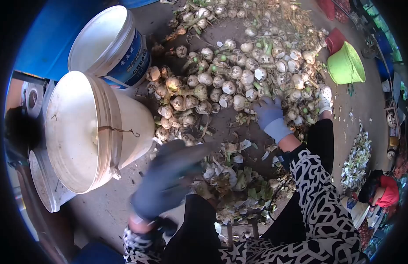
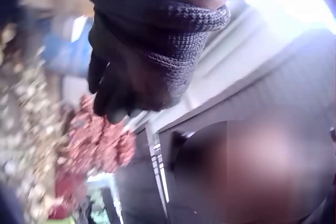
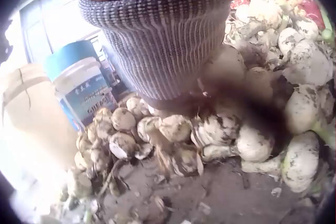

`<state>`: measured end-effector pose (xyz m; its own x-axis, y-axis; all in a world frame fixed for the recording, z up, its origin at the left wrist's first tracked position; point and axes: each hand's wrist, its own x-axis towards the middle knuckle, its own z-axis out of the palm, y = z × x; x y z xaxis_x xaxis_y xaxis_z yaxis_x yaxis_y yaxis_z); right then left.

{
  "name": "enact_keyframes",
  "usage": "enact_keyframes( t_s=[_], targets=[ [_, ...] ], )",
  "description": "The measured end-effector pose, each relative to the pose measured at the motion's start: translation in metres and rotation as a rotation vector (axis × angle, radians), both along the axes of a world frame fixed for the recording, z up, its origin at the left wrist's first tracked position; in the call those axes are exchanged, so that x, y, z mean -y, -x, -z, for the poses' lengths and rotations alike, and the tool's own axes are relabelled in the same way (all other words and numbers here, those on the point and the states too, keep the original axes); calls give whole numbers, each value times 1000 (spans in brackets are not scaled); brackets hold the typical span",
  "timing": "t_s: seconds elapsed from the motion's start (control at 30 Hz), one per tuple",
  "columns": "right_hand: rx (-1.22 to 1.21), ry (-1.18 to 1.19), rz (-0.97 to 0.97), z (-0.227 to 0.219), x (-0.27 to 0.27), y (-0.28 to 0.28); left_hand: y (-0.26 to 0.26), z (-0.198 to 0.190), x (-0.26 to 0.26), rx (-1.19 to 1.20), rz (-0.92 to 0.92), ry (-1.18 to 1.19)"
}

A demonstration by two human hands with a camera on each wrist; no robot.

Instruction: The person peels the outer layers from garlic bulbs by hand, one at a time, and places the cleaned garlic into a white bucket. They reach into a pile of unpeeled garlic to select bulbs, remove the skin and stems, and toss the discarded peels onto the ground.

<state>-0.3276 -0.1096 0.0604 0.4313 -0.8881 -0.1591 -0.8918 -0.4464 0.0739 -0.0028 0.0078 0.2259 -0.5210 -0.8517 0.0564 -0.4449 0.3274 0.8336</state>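
Note:
A broad heap of dirt-flecked white bulbs point(image 1: 239, 77), like onions or garlic with stalks, covers the ground in the head view. My right hand point(image 1: 272, 116), in a grey-blue glove, reaches onto the heap's near edge, fingers spread over the bulbs. In the right wrist view its knit cuff point(image 3: 163, 45) shows above bulbs point(image 3: 254, 142), while the fingers are hidden. My left hand point(image 1: 164, 180), in a dark grey glove, is blurred above the ground between the white bucket and the peelings. Its fingers hang loosely with nothing held in the left wrist view.
White buckets point(image 1: 74, 132) stand at left, one with a blue label point(image 1: 133, 61). Torn skins and leaves point(image 1: 243, 185) lie between my legs. A lime-green bucket point(image 1: 347, 66) is tipped at right, near my shoe point(image 1: 325, 99). A person in red point(image 1: 386, 191) bends at far right.

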Motion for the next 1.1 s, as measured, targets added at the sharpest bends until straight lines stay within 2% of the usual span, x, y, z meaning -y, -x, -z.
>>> enact_keyframes(
  t_s=[0.03, 0.07, 0.1, 0.13, 0.17, 0.2, 0.23, 0.27, 0.33, 0.37, 0.43, 0.47, 0.5, 0.53, 0.6, 0.67, 0.7, 0.77, 0.8, 0.87, 0.9, 0.97, 1.0, 1.07, 1.1],
  targets=[
    [22, -124, 61, -19, 1, -5, 26, 25, 3, 435, 79, 21],
    [17, -122, 49, -31, 0, -6, 44, 50, 6, 459, -63, 51],
    [506, -226, 151, -40, -6, -7, 57, 72, 6, 486, -203, 75],
    [1000, -327, 259, -49, -14, -8, 67, 88, 7, 489, -208, 71],
    [1006, -330, 255, -60, -26, -16, 74, 102, 8, 64, -250, 17],
    [1295, -390, 268, -70, -40, -32, 78, 107, 9, -360, -285, -34],
    [1587, -444, 274, -76, -51, -46, 79, 106, 7, -309, -287, -99],
    [1598, -441, 265, -78, -57, -58, 76, 107, 6, -273, -300, -31],
    [1882, -321, 494, -78, -71, -73, 71, 106, 4, -235, -309, 32],
    [1885, -326, 493, -69, -81, -73, 69, 103, 3, -199, -327, 100],
    [1768, -406, 641, -30, -100, -73, 65, 98, 2, -161, -346, 171],
    [1703, -442, 719, -20, -105, -71, 63, 97, 1, -29, -327, 226],
    [1492, -210, 547, -41, -107, -91, 63, 96, -1, 100, -305, 277],
    [1468, -240, 561, -41, -105, -90, 69, 93, 0, 66, -352, 397],
    [1449, -269, 569, -47, -102, -90, 67, 95, 0, 109, -339, 448],
    [1301, -319, 480, -62, -103, -84, 66, 99, 1, 153, -321, 500],
    [1298, -324, 485, -65, -103, -82, 67, 103, 0, 147, -346, 460],
    [1323, -483, 460, -69, -101, -77, 67, 107, -3, 141, -371, 420],
    [1323, -486, 462, -65, -100, -75, 66, 109, -6, -38, -405, 203],
    [1131, -24, 153, -58, -97, -75, 62, 118, -10, -410, -418, -244],
    [1133, -24, 149, -60, -94, -75, 60, 122, -12, -408, -421, -241],
    [1281, -220, 153, -71, -87, -76, 59, 123, -13, -789, -375, -535],
    [1278, -221, 153, -78, -85, -79, 58, 124, -12, -791, -376, -536],
    [1197, -298, 308, -88, -82, -91, 58, 127, -11, -459, -333, -214],
    [1197, -300, 307, -87, -81, -94, 59, 128, -11, -458, -334, -215]
  ],
)
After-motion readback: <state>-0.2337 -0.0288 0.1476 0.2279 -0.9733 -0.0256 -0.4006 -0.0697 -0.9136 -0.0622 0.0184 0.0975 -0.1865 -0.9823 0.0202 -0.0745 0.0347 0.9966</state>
